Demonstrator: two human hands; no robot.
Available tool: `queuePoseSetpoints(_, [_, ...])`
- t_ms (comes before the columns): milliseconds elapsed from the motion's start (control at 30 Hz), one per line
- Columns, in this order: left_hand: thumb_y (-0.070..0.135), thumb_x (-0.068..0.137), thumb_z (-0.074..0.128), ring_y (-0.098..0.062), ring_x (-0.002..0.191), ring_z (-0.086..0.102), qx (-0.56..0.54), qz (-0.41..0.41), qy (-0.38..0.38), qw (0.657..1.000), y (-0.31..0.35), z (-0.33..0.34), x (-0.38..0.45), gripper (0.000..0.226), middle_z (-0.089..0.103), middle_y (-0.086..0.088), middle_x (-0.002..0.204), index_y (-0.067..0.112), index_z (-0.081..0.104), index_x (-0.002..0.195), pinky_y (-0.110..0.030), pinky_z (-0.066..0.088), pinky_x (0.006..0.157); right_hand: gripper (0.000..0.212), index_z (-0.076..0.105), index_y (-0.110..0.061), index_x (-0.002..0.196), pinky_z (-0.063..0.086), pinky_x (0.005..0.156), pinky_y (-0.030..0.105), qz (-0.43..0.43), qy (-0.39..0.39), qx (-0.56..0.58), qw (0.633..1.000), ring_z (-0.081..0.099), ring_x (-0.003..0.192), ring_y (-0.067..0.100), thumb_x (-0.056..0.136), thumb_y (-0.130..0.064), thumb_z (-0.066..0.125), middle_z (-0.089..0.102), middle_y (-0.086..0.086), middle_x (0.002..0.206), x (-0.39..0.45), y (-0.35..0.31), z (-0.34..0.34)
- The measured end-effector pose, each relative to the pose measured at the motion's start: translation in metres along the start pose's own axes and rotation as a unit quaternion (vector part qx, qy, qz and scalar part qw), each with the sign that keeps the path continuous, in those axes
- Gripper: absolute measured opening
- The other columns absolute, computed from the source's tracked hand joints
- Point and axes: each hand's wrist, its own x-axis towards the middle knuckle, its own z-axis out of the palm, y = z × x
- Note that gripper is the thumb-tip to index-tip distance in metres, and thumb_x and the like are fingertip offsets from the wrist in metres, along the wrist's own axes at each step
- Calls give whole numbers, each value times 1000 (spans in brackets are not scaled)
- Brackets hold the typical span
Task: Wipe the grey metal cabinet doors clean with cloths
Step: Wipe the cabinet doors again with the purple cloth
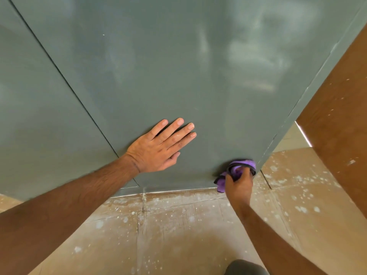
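wiping the bottom right corner of the door

the person is working low on the grey door [158,66], which is filling most of the view from 9 to 2 o'clock. the right hand [239,185] is clenching a bunched purple cloth [237,169] and pressing it against the door's lower right corner, at about 5 o'clock of the panel, just above the floor [178,225]. the left hand [158,147] is lying flat on the same door at about 6 o'clock, fingers straight and spread, gripping nothing, likely bracing the panel.

pale smears are showing higher up at about 1 o'clock, so that area is probably needing more passes. to do this step well, the cloth is best worked right into the corner and along the bottom edge, where dirt tends to gather, in overlapping strokes with steady pressure. the bracing palm is risking fresh prints on the metal, so its patch is worth wiping afterwards. the floor is looking speckled with white spots; the cloth is better kept off it so grit is not dragged back onto the door. a brown panel [341,116] is standing just beside the door's right edge at 3 o'clock.
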Motion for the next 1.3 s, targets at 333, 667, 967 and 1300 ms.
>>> queuePoseSetpoints(333, [43,103,46,-33,161,4,20,7,-34,999,-3,-7,-2,69,16,-7,172,16,27,164,-49,6,131,45,61,-10,124,50,105,44,-139,-82,-134,978,55,116,38,82,5,68,41,17,140,-21,-5,24])
queuePoseSetpoints(667, [7,99,47,-29,156,23,-98,15,-52,994,-14,-25,-10,63,28,-7,169,16,37,160,-45,11,131,30,48,5,120,47,90,40,185,-35,9,982,63,112,42,96,-4,64,62,28,120,-30,15,60])
queuePoseSetpoints(967, [5,105,35,-33,141,47,-197,-17,-126,972,-43,-58,-85,42,62,-10,143,19,71,122,-46,28,125,24,54,-2,119,64,78,39,330,-341,353,806,72,100,29,99,9,56,68,18,114,-153,-64,184])
queuePoseSetpoints(1300, [75,68,75,-20,107,72,-680,-615,-299,266,24,-117,-101,83,76,-1,118,21,66,129,-34,55,91,32,67,-4,108,54,89,44,206,-495,284,795,62,93,30,94,9,41,66,16,96,-107,-143,27])
